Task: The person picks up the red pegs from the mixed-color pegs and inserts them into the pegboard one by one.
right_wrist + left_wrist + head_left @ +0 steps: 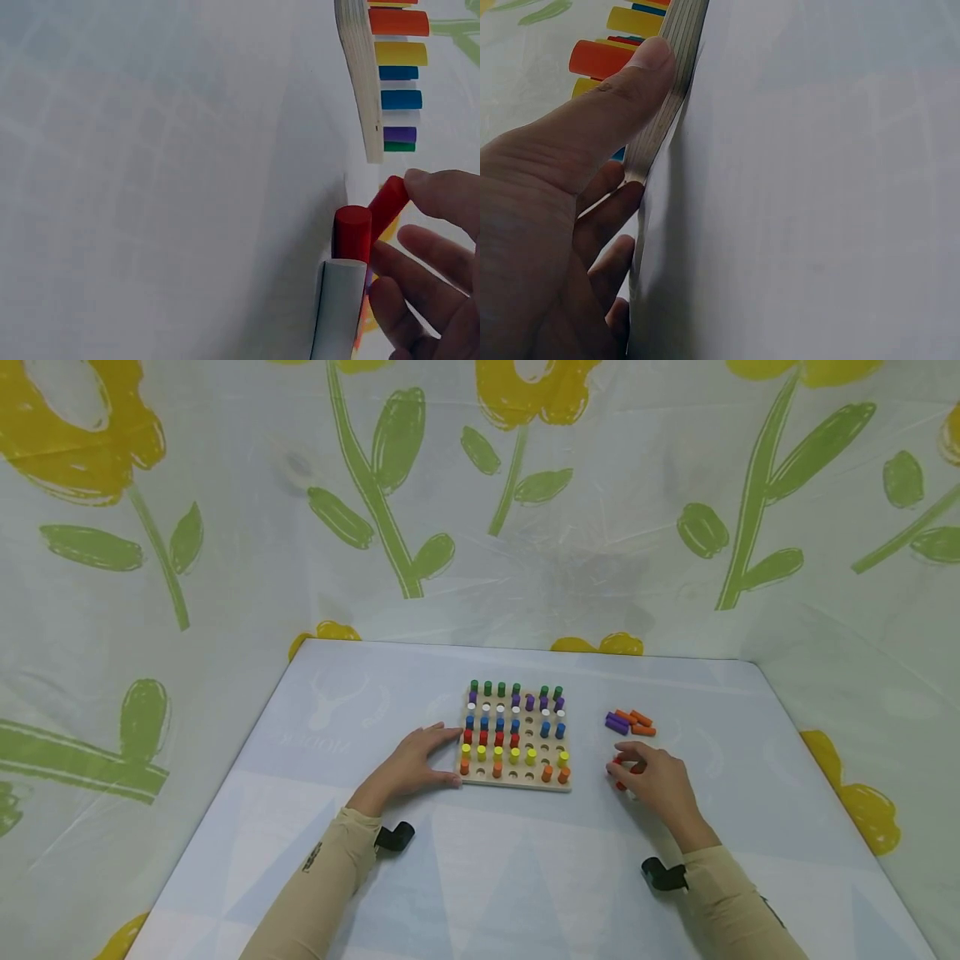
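Observation:
A wooden pegboard (517,783) stands in the middle of the table, with rows of coloured pegs upright in its holes. At its left side my left hand (416,762) touches the edge, thumb near the front corner and fingers farther back. In the left wrist view the thumb (649,60) lies along the board's layered edge, close to an orange peg (600,58). Right of the board, my right hand (662,781) pinches a red peg (389,201) between thumb and fingers, tilted. Beside it lie another red peg (352,232) and a white peg (339,311).
Behind the right hand lies a small pile of purple pegs (617,723) and orange pegs (642,730). Several holes in the board hold no peg, mostly toward its right half. A flower-patterned sheet (600,552) hangs beyond the table's far edge.

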`<action>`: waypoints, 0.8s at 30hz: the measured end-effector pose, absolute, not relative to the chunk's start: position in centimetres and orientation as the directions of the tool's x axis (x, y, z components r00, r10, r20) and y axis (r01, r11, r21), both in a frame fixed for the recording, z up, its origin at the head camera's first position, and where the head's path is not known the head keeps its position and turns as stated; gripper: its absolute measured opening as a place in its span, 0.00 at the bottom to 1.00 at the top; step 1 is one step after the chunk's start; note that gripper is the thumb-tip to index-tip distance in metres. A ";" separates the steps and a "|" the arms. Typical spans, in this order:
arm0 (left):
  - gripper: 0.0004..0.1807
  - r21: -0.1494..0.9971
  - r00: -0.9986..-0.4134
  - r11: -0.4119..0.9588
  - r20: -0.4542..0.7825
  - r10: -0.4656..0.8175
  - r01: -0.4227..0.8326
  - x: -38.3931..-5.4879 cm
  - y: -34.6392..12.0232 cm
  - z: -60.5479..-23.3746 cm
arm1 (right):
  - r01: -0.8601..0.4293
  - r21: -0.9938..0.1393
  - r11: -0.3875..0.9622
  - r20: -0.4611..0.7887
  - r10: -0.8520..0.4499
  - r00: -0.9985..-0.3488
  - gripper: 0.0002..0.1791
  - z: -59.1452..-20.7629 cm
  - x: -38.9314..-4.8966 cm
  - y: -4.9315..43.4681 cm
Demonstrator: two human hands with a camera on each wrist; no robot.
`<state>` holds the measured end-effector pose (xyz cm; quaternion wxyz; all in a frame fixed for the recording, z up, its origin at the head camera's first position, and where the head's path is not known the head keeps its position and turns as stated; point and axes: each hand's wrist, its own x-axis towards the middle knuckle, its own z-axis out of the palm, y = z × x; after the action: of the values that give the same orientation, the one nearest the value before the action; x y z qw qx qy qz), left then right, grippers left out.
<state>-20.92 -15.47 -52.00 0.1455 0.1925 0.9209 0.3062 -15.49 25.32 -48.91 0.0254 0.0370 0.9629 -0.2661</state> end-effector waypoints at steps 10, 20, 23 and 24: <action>0.50 0.625 -0.888 0.737 -0.150 0.434 0.255 -20.8 -15.5 -52.0 | 0.101 -0.538 0.837 -0.075 0.073 -0.995 0.25 -48.8 -15.4 25.1; 0.51 0.628 -0.885 0.730 -0.140 0.445 0.268 -20.8 -15.5 -52.0 | 0.049 -0.547 0.835 0.003 0.060 -0.998 0.21 -48.9 -15.4 25.4; 0.51 0.629 -0.884 0.730 -0.139 0.446 0.269 -20.8 -15.5 -52.1 | 0.040 -0.546 0.837 0.021 0.061 -0.998 0.19 -49.0 -15.4 25.4; 0.51 0.628 -0.884 0.730 -0.139 0.446 0.270 -20.9 -15.5 -52.1 | 0.039 -0.546 0.837 0.022 0.061 -0.998 0.18 -48.9 -15.4 25.4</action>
<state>-20.86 -15.55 -52.10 0.1416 0.1947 0.9192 0.3117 -15.45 25.42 -48.95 -0.0193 0.0259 0.9582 -0.2844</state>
